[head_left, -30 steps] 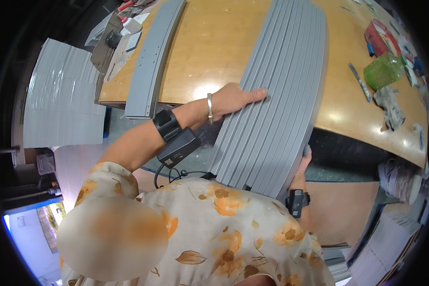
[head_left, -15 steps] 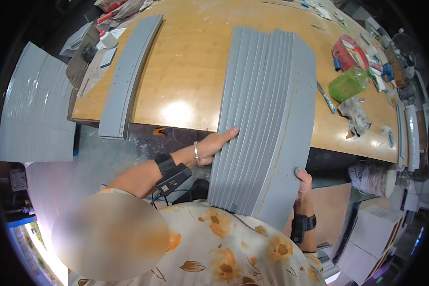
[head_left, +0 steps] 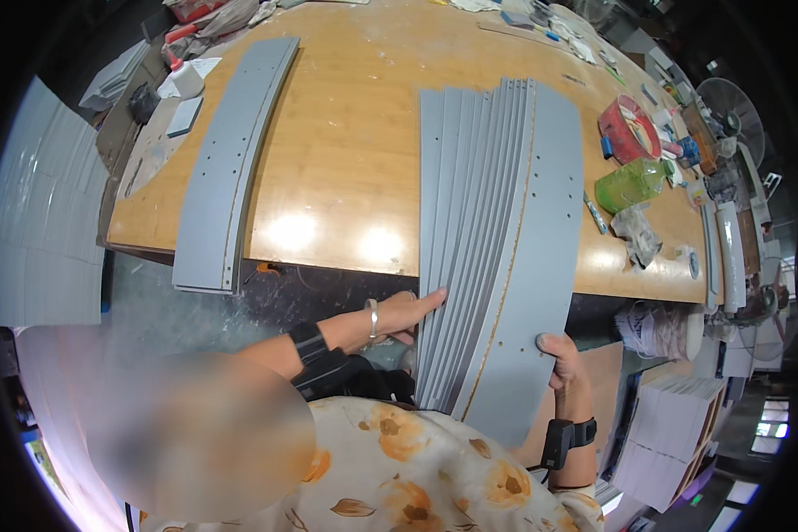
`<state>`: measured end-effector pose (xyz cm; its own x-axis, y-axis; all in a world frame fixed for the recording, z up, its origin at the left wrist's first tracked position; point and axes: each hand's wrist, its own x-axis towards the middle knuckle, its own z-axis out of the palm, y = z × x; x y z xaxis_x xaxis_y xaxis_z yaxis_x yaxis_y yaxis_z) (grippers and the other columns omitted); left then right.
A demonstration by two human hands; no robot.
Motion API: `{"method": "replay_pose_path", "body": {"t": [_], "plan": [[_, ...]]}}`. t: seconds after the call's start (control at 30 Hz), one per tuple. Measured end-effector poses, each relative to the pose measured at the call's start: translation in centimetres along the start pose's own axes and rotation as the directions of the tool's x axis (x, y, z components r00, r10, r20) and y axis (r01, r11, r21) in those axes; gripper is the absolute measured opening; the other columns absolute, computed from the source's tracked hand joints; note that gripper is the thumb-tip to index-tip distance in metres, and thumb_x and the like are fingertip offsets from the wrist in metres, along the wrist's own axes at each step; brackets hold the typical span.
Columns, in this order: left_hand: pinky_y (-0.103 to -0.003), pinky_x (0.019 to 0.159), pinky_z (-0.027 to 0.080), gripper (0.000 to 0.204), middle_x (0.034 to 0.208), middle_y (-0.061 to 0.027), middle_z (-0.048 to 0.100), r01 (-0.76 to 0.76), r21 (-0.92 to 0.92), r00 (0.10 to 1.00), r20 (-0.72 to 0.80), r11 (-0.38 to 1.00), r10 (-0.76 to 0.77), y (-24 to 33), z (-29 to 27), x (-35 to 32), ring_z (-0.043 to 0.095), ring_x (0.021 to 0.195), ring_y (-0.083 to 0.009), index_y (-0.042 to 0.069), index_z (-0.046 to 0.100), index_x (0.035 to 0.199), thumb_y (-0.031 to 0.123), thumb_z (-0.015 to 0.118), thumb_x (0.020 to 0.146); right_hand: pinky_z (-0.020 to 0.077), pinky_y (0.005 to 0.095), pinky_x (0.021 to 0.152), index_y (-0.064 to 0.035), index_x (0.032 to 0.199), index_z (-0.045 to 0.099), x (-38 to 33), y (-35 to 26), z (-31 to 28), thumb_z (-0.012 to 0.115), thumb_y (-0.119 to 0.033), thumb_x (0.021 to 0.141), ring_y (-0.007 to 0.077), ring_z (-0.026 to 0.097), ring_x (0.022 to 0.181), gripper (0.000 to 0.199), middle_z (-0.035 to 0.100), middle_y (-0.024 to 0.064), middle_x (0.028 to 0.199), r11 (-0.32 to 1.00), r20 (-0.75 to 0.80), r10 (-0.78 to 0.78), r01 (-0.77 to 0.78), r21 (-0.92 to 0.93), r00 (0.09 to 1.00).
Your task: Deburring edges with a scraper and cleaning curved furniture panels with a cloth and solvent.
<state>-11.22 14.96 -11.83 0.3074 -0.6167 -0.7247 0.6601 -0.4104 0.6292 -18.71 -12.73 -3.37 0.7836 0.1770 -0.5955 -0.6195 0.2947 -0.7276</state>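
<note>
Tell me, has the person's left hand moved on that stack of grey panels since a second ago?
Yes. The left hand has slid back down the stack of grey panels, from over the wooden table to just off its near edge.

Bare table (head_left: 346, 177) between fanned grey panels (head_left: 496, 230) and grey strips (head_left: 230, 160) at 9 o'clock; clutter (head_left: 634, 168) blocks 3 o'clock.

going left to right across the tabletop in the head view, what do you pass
white cup → grey drilled strip → fanned stack of grey panels → red tape roll above the green bottle → white fan
</note>
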Motion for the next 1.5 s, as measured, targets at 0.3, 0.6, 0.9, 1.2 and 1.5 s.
{"method": "replay_pose_path", "body": {"t": [0.3,0.6,0.9,1.2,1.5], "plan": [[-0.038,0.106,0.023,0.105,0.136,-0.0346,0.021,-0.427,0.420,0.782,-0.272,0.801,0.560,7.6,8.5,-7.1,0.022,0.131,-0.0385,-0.013,0.005,0.135,0.044,0.068,0.072,0.0461,0.0334,0.088,0.0031,0.125,0.041,0.2,-0.2,1.0,0.069,-0.025,0.073,0.0232,0.055,0.104,0.065,0.053,0.0138,0.116,1.000,0.054,0.019,-0.019,0.007,0.998],[-0.038,0.105,0.026,0.121,0.134,-0.0356,0.022,-0.365,0.266,0.730,-0.513,0.892,0.452,5.4,8.3,-2.8,0.026,0.127,-0.0402,-0.018,0.004,0.132,0.052,0.073,0.061,0.0472,0.0336,0.085,-0.0010,0.121,0.048,2.2,9.6,-0.3,0.051,-0.039,0.088,0.0207,0.055,0.103,0.051,0.056,0.0102,0.114,0.941,-0.007,-0.096,0.093,0.325,0.995],[-0.034,0.104,0.028,0.120,0.131,-0.0344,0.030,-0.436,0.204,0.735,-0.482,0.876,0.478,5.5,7.4,-4.0,0.033,0.125,-0.0383,-0.020,0.006,0.131,0.051,0.074,0.062,0.0531,0.0313,0.070,0.0007,0.113,0.053,2.3,9.0,0.3,0.050,-0.029,0.088,0.0205,0.062,0.085,0.039,0.062,0.0118,0.100,0.964,-0.036,0.017,-0.006,0.266,0.999],[-0.043,0.110,0.008,0.111,0.140,-0.0355,0.003,-0.259,0.484,0.705,-0.497,0.836,0.506,6.6,9.3,-4.0,0.001,0.133,-0.0436,-0.013,0.000,0.135,0.051,0.064,0.071,0.0509,0.0309,0.075,0.0009,0.114,0.052,1.8,9.8,-2.3,0.048,-0.029,0.090,0.0197,0.060,0.090,0.039,0.059,0.0120,0.104,0.996,-0.071,0.049,-0.043,0.081,0.996],[-0.052,0.107,0.001,0.110,0.141,-0.0340,-0.007,-0.423,0.440,0.730,-0.353,0.792,0.586,5.9,7.6,-3.1,-0.008,0.133,-0.0440,-0.002,-0.008,0.139,0.048,0.064,0.071,0.0502,0.0309,0.076,0.0009,0.116,0.050,0.4,8.4,-1.8,0.046,-0.029,0.090,0.0192,0.059,0.091,0.040,0.058,0.0115,0.106,0.995,-0.166,0.099,-0.103,-0.012,0.981]]}}
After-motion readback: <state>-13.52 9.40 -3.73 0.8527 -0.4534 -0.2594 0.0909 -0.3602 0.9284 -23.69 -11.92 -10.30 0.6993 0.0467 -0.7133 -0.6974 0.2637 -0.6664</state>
